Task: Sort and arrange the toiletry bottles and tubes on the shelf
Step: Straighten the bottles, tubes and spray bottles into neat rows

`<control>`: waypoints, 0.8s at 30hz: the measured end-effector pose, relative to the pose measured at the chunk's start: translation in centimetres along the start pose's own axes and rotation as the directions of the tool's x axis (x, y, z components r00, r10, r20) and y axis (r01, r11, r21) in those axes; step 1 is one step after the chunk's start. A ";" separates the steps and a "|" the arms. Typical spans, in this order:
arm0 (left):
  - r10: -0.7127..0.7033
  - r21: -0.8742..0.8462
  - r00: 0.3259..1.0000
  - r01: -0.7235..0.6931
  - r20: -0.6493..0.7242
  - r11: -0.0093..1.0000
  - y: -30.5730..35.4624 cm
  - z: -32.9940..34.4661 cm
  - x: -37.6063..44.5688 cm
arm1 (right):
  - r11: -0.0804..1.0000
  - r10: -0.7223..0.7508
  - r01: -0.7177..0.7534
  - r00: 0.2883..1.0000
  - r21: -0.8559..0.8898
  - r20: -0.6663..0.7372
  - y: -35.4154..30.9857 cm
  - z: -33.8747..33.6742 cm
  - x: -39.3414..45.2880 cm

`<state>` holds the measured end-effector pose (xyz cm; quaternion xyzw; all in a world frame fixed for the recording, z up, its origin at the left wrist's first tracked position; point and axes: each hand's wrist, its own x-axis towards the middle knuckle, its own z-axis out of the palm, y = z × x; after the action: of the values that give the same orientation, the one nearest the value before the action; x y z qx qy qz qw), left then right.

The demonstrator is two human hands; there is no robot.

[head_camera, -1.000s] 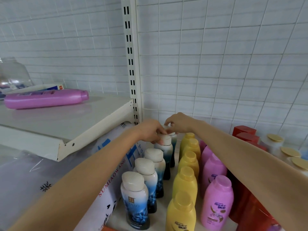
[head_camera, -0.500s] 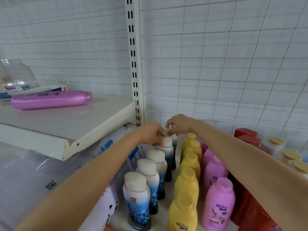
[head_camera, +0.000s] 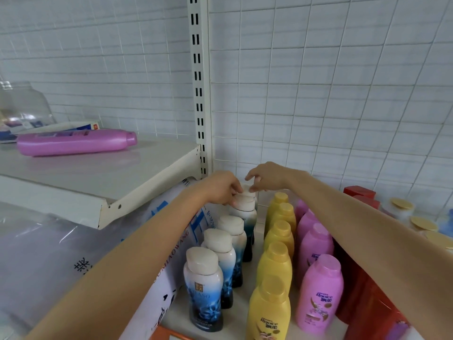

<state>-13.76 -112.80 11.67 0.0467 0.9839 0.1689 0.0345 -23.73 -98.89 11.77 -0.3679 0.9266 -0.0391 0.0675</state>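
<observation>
Rows of yellow bottles (head_camera: 274, 263) and pink bottles (head_camera: 318, 288) stand sorted at lower centre; left hand (head_camera: 221, 188) and right hand (head_camera: 263, 177) pinch the rearmost white-blue bottle (head_camera: 246, 188), fingers curled. Purple bottle (head_camera: 73, 142) upper left looks unsorted.

The rearmost white-capped bottle (head_camera: 249, 188) is almost wholly hidden behind both hands, so how the left hand (head_camera: 221, 188) and right hand (head_camera: 266, 176) meet its cap cannot be told. The front yellow bottle (head_camera: 269, 312) and red bottles (head_camera: 367, 307) are cut off by the bottom edge. The right forearm covers part of the red row.
</observation>
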 end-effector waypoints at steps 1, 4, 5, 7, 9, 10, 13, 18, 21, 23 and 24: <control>-0.008 -0.002 1.000 0.008 -0.027 1.000 0.1 -0.5 -0.4 | 1.000 -0.009 0.009 1.000 -0.017 -0.020 -0.1 -0.4 -0.5; -0.015 -0.023 0.988 0.011 -0.152 1.000 0.4 -1.7 -1.9 | 0.998 -0.045 0.042 0.996 -0.043 -0.081 -1.0 -1.1 -2.0; -0.017 -0.035 0.984 0.011 -0.178 0.999 0.5 -1.9 -2.4 | 0.998 -0.052 0.049 0.996 -0.043 -0.074 -1.4 -1.0 -2.4; -0.015 -0.040 0.983 0.008 -0.182 0.999 0.7 -2.2 -3.5 | 0.997 -0.055 0.054 0.998 -0.055 -0.021 -2.4 -0.4 -2.9; -0.005 -0.007 0.993 0.004 -0.116 1.000 0.8 -2.4 -4.4 | 0.997 -0.039 0.040 0.999 -0.065 0.026 -3.1 0.9 -2.8; 0.008 0.020 0.998 -0.007 -0.068 1.000 0.8 -2.3 -4.9 | 0.998 -0.029 0.030 0.999 -0.060 0.030 -3.3 1.6 -2.6; 0.033 0.107 0.997 -0.041 0.068 0.993 1.0 -1.7 -5.7 | 0.997 -0.036 0.034 0.999 -0.071 -0.033 -3.5 2.9 -1.9; 0.018 0.073 0.996 -0.024 0.087 0.997 0.7 -0.3 -6.0 | 0.993 -0.060 0.052 0.996 -0.110 -0.068 -3.4 3.2 -1.7; 0.006 0.045 0.997 -0.010 0.078 0.999 0.5 0.1 -5.8 | 0.993 -0.063 0.054 0.995 -0.104 -0.084 -3.3 3.5 -1.7; -0.003 0.044 0.997 0.000 0.073 0.999 0.5 0.4 -5.6 | 0.995 -0.058 0.050 0.994 -0.090 -0.091 -3.4 3.7 -1.7; -0.006 0.039 0.997 0.003 0.072 0.999 0.4 0.5 -5.6 | 0.996 -0.046 0.039 0.994 -0.074 -0.097 -3.4 3.8 -1.7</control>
<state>-8.16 -112.80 11.64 0.0513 0.9853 0.1476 0.0692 -19.63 -100.25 8.64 -0.3875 0.9215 -0.0251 0.0078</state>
